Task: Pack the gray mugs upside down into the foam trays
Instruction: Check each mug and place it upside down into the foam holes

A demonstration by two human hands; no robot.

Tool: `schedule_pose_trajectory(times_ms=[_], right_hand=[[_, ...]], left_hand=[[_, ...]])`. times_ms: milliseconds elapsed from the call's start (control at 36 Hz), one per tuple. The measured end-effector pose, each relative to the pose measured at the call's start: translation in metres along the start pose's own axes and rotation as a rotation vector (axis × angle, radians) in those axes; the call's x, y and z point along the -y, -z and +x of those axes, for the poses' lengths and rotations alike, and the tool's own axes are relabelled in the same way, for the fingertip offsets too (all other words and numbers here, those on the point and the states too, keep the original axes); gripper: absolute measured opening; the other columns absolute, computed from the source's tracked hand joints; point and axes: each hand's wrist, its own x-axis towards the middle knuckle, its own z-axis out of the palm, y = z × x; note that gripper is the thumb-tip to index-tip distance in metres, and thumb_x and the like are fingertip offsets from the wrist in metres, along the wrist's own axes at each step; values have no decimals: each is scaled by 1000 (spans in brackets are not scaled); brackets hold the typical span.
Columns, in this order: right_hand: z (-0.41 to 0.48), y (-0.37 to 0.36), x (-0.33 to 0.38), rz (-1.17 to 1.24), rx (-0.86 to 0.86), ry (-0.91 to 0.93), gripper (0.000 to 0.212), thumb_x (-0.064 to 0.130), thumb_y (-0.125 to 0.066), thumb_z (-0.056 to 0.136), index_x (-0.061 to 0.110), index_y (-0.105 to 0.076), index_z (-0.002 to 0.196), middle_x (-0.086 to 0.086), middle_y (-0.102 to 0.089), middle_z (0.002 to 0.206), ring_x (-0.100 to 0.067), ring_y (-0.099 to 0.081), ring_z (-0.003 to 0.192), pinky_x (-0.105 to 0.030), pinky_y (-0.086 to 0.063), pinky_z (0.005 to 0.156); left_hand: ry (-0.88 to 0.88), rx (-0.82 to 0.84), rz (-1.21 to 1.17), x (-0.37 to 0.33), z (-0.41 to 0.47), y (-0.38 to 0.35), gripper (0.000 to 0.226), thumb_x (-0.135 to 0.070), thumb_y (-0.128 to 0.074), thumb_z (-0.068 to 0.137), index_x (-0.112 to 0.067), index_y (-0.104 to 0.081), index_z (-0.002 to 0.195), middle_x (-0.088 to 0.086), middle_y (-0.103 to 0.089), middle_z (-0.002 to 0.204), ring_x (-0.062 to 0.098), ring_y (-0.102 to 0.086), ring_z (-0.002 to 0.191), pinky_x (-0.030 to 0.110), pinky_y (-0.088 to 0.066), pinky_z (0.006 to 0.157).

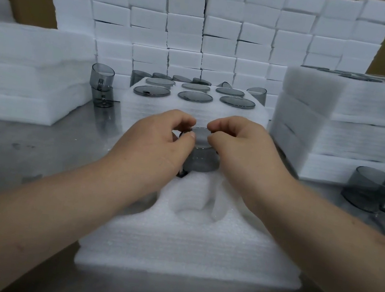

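Note:
An upside-down gray glass mug [201, 157] stands partly sunk in a pocket of the white foam tray [191, 241] in front of me. My left hand [159, 140] pinches its base rim from the left, fingers curled. From the right, my right hand [239, 148] pinches the same rim. An empty round pocket [195, 209] lies just in front of the mug. Behind this tray sits a second foam tray [191, 113] with several inverted gray mugs [195, 96] in its pockets.
Two stacked loose mugs [101, 84] stand at the left of the far tray, and more mugs [378, 191] lie at the right on the metal table [22, 149]. Foam stacks [356, 126] flank both sides, with a wall of foam blocks [206, 21] behind.

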Motion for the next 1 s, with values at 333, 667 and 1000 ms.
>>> schedule_pose_trajectory(times_ms=[333, 667, 1000], right_hand=[[0, 0, 0, 80, -68, 60, 29, 8, -47, 86, 32, -59, 73, 18, -59, 73, 14, -51, 58, -4, -38, 52], [2, -1, -5, 39, -27, 59, 37, -1, -45, 81, 34, -55, 79, 19, -56, 86, 3, -53, 83, -11, -40, 65], [2, 0, -5, -64, -8, 85, 38, -5, -45, 78, 31, -54, 88, 18, -55, 88, -7, -56, 92, -14, -43, 72]], left_hand=[[-10, 32, -62, 4, -1, -2, 39, -12, -47, 90, -35, -62, 118, -35, -57, 77, -20, -53, 70, -2, -39, 65], [15, 52, 28, -2, -1, -1, 44, -13, -48, 85, -34, -60, 123, -33, -53, 72, -22, -49, 61, -6, -33, 61], [30, 85, 70, -8, -6, 1, 38, -18, -50, 81, -37, -67, 109, -20, -64, 79, -1, -56, 84, 12, -40, 78]])
